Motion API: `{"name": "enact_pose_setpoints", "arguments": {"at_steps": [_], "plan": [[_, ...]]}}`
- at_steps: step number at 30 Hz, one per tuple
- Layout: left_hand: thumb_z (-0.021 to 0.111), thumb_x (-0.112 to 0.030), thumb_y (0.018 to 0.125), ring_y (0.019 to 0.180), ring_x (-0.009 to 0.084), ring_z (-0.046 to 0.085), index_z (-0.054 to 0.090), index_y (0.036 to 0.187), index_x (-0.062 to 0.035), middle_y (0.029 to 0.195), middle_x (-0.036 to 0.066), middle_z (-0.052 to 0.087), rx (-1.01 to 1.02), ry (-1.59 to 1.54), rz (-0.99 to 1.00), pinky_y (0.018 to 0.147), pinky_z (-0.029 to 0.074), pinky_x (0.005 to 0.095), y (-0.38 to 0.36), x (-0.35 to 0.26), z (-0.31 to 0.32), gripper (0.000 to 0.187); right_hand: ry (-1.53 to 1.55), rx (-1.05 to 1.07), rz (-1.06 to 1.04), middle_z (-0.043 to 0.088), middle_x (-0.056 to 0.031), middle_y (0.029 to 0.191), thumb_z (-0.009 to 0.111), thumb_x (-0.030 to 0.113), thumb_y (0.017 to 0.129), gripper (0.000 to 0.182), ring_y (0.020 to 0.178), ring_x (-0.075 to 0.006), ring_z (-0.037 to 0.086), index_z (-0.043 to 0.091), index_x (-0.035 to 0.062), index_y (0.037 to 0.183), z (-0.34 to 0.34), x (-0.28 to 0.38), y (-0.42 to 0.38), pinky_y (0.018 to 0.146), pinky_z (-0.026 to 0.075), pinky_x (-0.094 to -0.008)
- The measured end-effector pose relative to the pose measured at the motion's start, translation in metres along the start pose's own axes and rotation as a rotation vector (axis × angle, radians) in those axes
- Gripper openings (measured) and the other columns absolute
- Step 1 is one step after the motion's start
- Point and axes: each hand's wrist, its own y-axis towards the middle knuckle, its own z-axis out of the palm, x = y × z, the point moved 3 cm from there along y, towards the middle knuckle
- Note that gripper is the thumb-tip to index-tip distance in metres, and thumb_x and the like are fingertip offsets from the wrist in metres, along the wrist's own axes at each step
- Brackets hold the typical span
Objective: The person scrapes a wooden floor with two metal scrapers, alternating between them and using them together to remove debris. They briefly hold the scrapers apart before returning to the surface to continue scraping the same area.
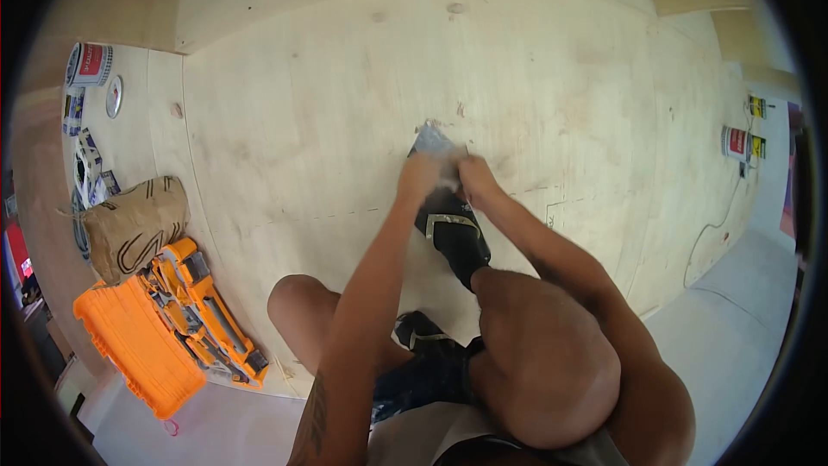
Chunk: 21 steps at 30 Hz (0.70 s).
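- Both hands meet on the scraper blade (431,140): left hand (420,176) and right hand (476,179) are side by side, pressing it flat against the plywood wall panel (345,121).
- Plywood wall panel fills the view; even pressure and a low blade angle would probably serve best.
- Orange tool case (138,349) lies open, lower left.
- Brown paper sack (134,224) slumps beside it.
- Exact finger grip is blurred; I cannot tell.

Both arms extended forward, left hand (420,174) and right hand (473,176) side by side, fingers curled shut, knuckles almost touching; knees bent below.
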Motion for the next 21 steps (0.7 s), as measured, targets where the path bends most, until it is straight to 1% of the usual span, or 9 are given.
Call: {"name": "enact_pose_setpoints", "arguments": {"at_steps": [2, 4, 8, 10, 12, 14, 16, 20, 21], "plan": [[0.052, -0.011, 0.078, 0.088, 0.0368, 0.064, 0.069, 0.083, 0.0010, 0.089, 0.025, 0.065, -0.047, -0.158, -0.266, 0.075, 0.050, 0.0455, -0.010, 0.005, 0.009, 0.021, -0.025, 0.048, 0.112, 0.054, -0.0111, 0.060, 0.047, 0.013, 0.087, 0.023, 0.037, -0.0200, 0.046, 0.060, -0.0046, 0.080, -0.003, 0.006, -0.023, 0.033, 0.035, -0.0347], [0.053, -0.016, 0.078, 0.082, 0.0385, 0.064, 0.065, 0.084, 0.0057, 0.086, 0.026, 0.065, -0.086, 0.118, 0.132, 0.071, 0.050, 0.0454, 0.006, 0.016, 0.025, 0.026, -0.432, 0.108, -0.374, 0.055, -0.0134, 0.060, 0.047, 0.012, 0.084, 0.026, 0.040, -0.0206, 0.049, 0.064, -0.0072, 0.085, -0.008, 0.003, 0.019, 0.032, 0.033, -0.0349], [0.051, -0.015, 0.078, 0.075, 0.0382, 0.065, 0.063, 0.081, 0.0101, 0.080, 0.025, 0.065, 0.133, -0.266, -0.432, 0.067, 0.051, 0.0436, 0.030, -0.028, -0.040, 0.028, -0.055, 0.080, -0.038, 0.048, -0.0060, 0.053, 0.048, 0.014, 0.086, 0.020, 0.037, -0.0151, 0.042, 0.058, -0.0013, 0.079, 0.004, 0.044, 0.018, 0.034, 0.031, -0.0303], [0.051, -0.016, 0.078, 0.083, 0.0374, 0.065, 0.063, 0.081, 0.0110, 0.083, 0.025, 0.065, 0.053, 0.247, 0.189, 0.072, 0.050, 0.0435, 0.019, -0.002, 0.013, 0.030, -0.368, 0.106, -0.232, 0.047, -0.0060, 0.052, 0.047, 0.015, 0.086, 0.021, 0.037, -0.0147, 0.042, 0.059, -0.0011, 0.080, -0.015, 0.015, 0.019, 0.034, 0.030, -0.0304], [0.051, -0.013, 0.079, 0.089, 0.0363, 0.064, 0.064, 0.080, 0.0088, 0.087, 0.024, 0.066, -0.067, -0.139, -0.099, 0.076, 0.049, 0.0439, 0.004, -0.009, 0.007, 0.025, -0.096, 0.107, 0.082, 0.048, -0.0075, 0.052, 0.045, 0.015, 0.087, 0.025, 0.038, -0.0160, 0.043, 0.059, -0.0001, 0.072, -0.014, 0.019, 0.010, 0.035, 0.031, -0.0327], [0.052, -0.010, 0.080, 0.080, 0.0363, 0.065, 0.066, 0.078, 0.0050, 0.082, 0.021, 0.066, -0.141, 0.279, 0.162, 0.069, 0.050, 0.0415, 0.016, -0.002, 0.015, 0.021, -0.530, 0.139, -0.392, 0.049, -0.0081, 0.053, 0.046, 0.015, 0.086, 0.025, 0.040, -0.0170, 0.044, 0.058, 0.0002, 0.069, -0.014, 0.021, 0.031, 0.036, 0.032, -0.0335], [0.055, -0.009, 0.078, 0.065, 0.0344, 0.064, 0.067, 0.074, 0.0019, 0.076, 0.022, 0.064, 0.078, -0.483, -0.595, 0.058, 0.050, 0.0395, 0.024, -0.027, -0.035, 0.017, -0.172, 0.102, -0.108, 0.049, -0.0071, 0.052, 0.048, 0.013, 0.083, 0.020, 0.039, -0.0169, 0.043, 0.059, -0.0013, 0.075, 0.000, 0.042, 0.033, 0.036, 0.032, -0.0319], [0.051, -0.018, 0.079, 0.075, 0.0363, 0.067, 0.063, 0.076, 0.0110, 0.081, 0.026, 0.064, -0.149, 0.073, 0.187, 0.065, 0.051, 0.0435, 0.012, -0.004, 0.014, 0.032, -0.212, 0.116, -0.068, 0.047, -0.0068, 0.052, 0.049, 0.015, 0.083, 0.021, 0.038, -0.0173, 0.042, 0.060, -0.0027, 0.076, -0.012, 0.038, 0.002, 0.035, 0.031, -0.0322], [0.050, -0.016, 0.080, 0.077, 0.0373, 0.066, 0.062, 0.077, 0.0123, 0.083, 0.027, 0.064, -0.130, -0.381, -0.273, 0.066, 0.051, 0.0423, 0.007, -0.005, 0.017, 0.032, -0.209, 0.102, 0.016, 0.046, -0.0061, 0.052, 0.048, 0.016, 0.084, 0.023, 0.037, -0.0161, 0.040, 0.060, -0.0014, 0.075, -0.014, 0.036, 0.004, 0.034, 0.029, -0.0321]]}}
